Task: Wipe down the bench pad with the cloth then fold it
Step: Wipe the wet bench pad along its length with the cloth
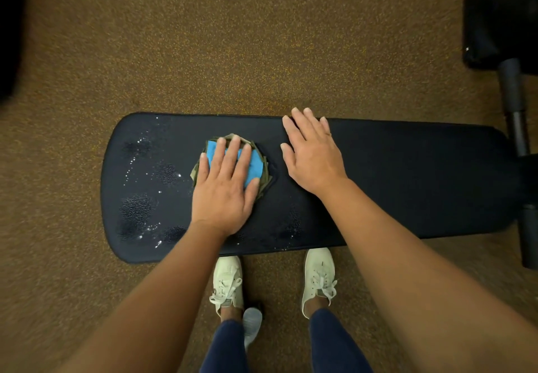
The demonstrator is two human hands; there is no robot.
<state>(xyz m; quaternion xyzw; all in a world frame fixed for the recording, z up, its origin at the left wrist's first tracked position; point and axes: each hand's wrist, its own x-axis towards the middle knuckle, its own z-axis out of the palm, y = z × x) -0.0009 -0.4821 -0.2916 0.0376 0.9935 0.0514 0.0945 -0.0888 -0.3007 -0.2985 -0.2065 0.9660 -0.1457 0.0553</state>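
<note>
Blue cloth (254, 166) half-hidden under flat, spread left hand (222, 189); right hand (313, 157) spread on bench pad (407, 177).

A single wide-angle head camera looks almost straight down from standing height, close over the dark bench pad (378, 174) lying crosswise mid-frame, with both forearms reaching in from the bottom edge, the shoes (228, 282) below the pad and speckled brown floor (233, 37) beyond.
</note>
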